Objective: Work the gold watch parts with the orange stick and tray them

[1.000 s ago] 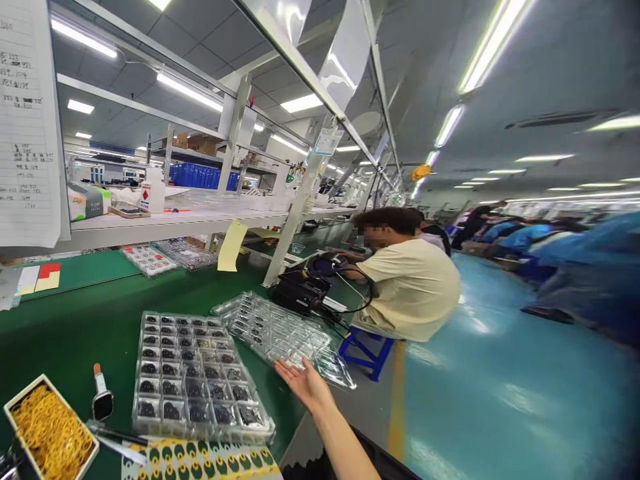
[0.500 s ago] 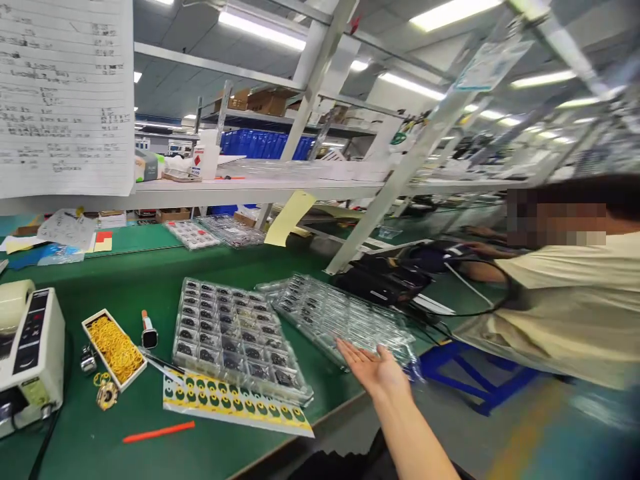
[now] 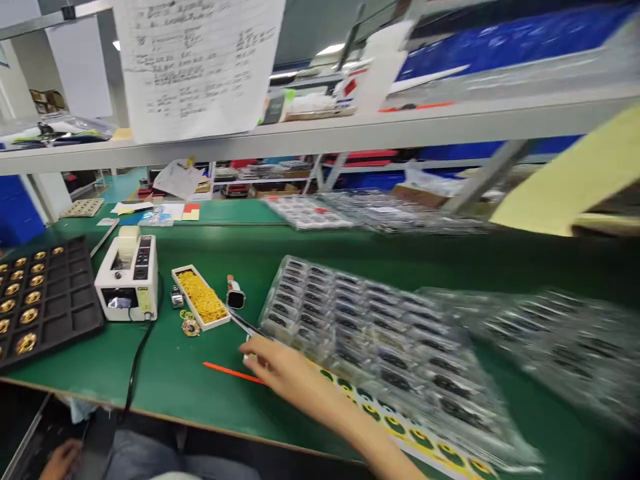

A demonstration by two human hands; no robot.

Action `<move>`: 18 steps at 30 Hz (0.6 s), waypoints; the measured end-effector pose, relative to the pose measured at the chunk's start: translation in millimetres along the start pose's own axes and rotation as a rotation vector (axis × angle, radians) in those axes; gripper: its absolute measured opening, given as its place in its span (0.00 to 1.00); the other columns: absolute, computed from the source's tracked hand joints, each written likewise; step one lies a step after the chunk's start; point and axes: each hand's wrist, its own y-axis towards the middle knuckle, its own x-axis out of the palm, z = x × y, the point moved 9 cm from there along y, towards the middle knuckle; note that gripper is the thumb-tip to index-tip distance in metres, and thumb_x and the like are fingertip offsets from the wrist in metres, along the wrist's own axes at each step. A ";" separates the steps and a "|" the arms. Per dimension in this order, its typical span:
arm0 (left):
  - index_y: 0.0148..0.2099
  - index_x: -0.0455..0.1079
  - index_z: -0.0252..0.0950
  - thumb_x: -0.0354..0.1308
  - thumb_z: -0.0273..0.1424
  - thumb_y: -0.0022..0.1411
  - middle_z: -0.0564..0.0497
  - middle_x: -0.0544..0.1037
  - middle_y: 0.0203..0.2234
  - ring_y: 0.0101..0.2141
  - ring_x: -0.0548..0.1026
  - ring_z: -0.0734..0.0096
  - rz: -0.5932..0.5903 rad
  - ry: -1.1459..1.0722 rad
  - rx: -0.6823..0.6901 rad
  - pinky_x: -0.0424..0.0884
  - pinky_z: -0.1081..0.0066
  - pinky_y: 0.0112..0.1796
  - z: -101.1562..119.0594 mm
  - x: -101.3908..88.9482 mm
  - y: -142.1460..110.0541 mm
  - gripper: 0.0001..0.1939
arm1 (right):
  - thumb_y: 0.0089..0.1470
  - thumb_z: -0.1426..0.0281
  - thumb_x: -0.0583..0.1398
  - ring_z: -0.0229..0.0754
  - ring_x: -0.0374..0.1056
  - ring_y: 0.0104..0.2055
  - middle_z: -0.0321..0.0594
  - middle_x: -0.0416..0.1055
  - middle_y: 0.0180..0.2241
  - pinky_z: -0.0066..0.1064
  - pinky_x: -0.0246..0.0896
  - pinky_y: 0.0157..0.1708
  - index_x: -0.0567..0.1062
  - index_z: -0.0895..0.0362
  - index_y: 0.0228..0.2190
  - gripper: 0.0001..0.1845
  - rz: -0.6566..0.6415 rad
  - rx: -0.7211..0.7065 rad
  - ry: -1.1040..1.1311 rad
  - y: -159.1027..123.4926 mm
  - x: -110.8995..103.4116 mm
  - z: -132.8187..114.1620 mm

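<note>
My right hand (image 3: pixel 267 360) reaches in over the green table with its fingers loosely curled and apart; I see nothing held in them. Just beyond its fingertips lie metal tweezers (image 3: pixel 241 323), partly hidden behind the hand. An orange-red stick (image 3: pixel 233 372) is below the hand. To its right stands a clear tray of dark parts (image 3: pixel 345 320), over a yellow-and-green sticker sheet (image 3: pixel 395 423). Further left are a box of yellow rubber bands (image 3: pixel 203 297) and a smartwatch (image 3: pixel 235 297). My left hand (image 3: pixel 63 459) is low at the lower left, below the table, its fingers unclear.
A white tape dispenser (image 3: pixel 127 277) stands at left, its black cord hanging over the table edge. Beyond it is a black tray (image 3: pixel 75 300) with gold rings. More clear trays (image 3: pixel 565 340) lie at right. A shelf (image 3: pixel 320 133) with a handwritten sheet (image 3: pixel 200 67) crosses above.
The view has swung left, bringing the black tray into sight and taking the co-worker out. My right hand has moved left from the clear trays at right to near the tweezers, turning palm down.
</note>
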 end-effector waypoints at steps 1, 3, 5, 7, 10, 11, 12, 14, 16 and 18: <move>0.43 0.68 0.35 0.48 0.53 0.61 0.51 0.72 0.31 0.30 0.73 0.69 0.009 -0.025 -0.041 0.71 0.66 0.31 -14.8 0.0 -3.6 0.26 | 0.54 0.75 0.55 0.45 0.71 0.38 0.43 0.72 0.39 0.32 0.62 0.36 0.73 0.56 0.39 0.11 -0.124 -0.047 -0.210 3.6 24.5 -16.7; 0.40 0.68 0.37 0.43 0.64 0.53 0.51 0.71 0.30 0.32 0.73 0.65 0.035 -0.084 -0.080 0.70 0.65 0.32 -31.3 -8.0 -16.6 0.35 | 0.48 0.83 0.54 0.47 0.72 0.35 0.48 0.71 0.39 0.32 0.60 0.31 0.71 0.60 0.39 0.16 -0.234 -0.074 -0.416 7.8 56.3 -31.6; 0.41 0.68 0.38 0.42 0.68 0.46 0.50 0.73 0.32 0.36 0.73 0.62 0.040 -0.139 -0.034 0.70 0.66 0.36 -23.8 -24.1 -38.1 0.40 | 0.42 0.88 0.53 0.47 0.72 0.31 0.50 0.71 0.36 0.30 0.57 0.27 0.70 0.62 0.37 0.19 -0.266 -0.087 -0.465 11.8 72.7 -34.2; 0.45 0.70 0.37 0.46 0.63 0.52 0.49 0.75 0.38 0.40 0.72 0.62 -0.019 -0.162 0.109 0.68 0.67 0.42 10.1 -41.7 -65.6 0.35 | 0.39 0.89 0.53 0.48 0.72 0.31 0.50 0.71 0.35 0.30 0.55 0.26 0.70 0.62 0.38 0.22 -0.305 -0.129 -0.501 15.5 81.9 -32.3; 0.50 0.69 0.39 0.48 0.51 0.62 0.48 0.76 0.43 0.43 0.72 0.64 -0.114 -0.141 0.282 0.66 0.69 0.45 76.0 -67.4 -103.9 0.25 | 0.41 0.86 0.54 0.50 0.73 0.34 0.49 0.71 0.35 0.31 0.55 0.27 0.70 0.62 0.38 0.20 -0.353 -0.197 -0.519 20.1 86.4 -31.1; 0.50 0.69 0.39 0.48 0.49 0.63 0.49 0.76 0.43 0.44 0.72 0.64 -0.129 -0.130 0.343 0.66 0.70 0.45 98.7 -75.0 -112.9 0.23 | 0.42 0.85 0.54 0.50 0.73 0.34 0.49 0.72 0.35 0.31 0.55 0.27 0.70 0.62 0.37 0.18 -0.360 -0.210 -0.521 21.0 86.4 -31.8; 0.50 0.70 0.39 0.49 0.47 0.64 0.49 0.76 0.43 0.43 0.73 0.64 -0.144 -0.110 0.392 0.67 0.70 0.45 119.2 -80.5 -119.0 0.21 | 0.44 0.84 0.54 0.50 0.73 0.33 0.49 0.72 0.34 0.32 0.55 0.27 0.70 0.62 0.36 0.16 -0.361 -0.215 -0.522 21.3 85.5 -32.8; 0.49 0.71 0.39 0.50 0.44 0.64 0.49 0.77 0.42 0.42 0.73 0.65 -0.165 -0.082 0.466 0.67 0.71 0.44 153.8 -86.8 -122.4 0.19 | 0.47 0.84 0.52 0.48 0.72 0.31 0.49 0.71 0.34 0.32 0.55 0.27 0.71 0.62 0.35 0.14 -0.345 -0.207 -0.521 19.6 80.4 -35.5; 0.48 0.71 0.39 0.50 0.42 0.65 0.50 0.78 0.41 0.41 0.74 0.66 -0.132 -0.056 0.549 0.68 0.72 0.43 184.2 -92.0 -116.0 0.17 | 0.51 0.82 0.50 0.45 0.71 0.29 0.47 0.70 0.34 0.32 0.57 0.27 0.71 0.60 0.34 0.13 -0.310 -0.186 -0.515 14.2 70.3 -38.7; 0.47 0.72 0.39 0.49 0.40 0.65 0.50 0.78 0.40 0.39 0.74 0.67 -0.044 -0.021 0.625 0.68 0.72 0.42 211.8 -98.8 -102.0 0.15 | 0.58 0.77 0.48 0.42 0.70 0.30 0.45 0.69 0.34 0.32 0.60 0.30 0.70 0.58 0.33 0.12 -0.188 -0.193 -0.385 6.9 50.7 -47.7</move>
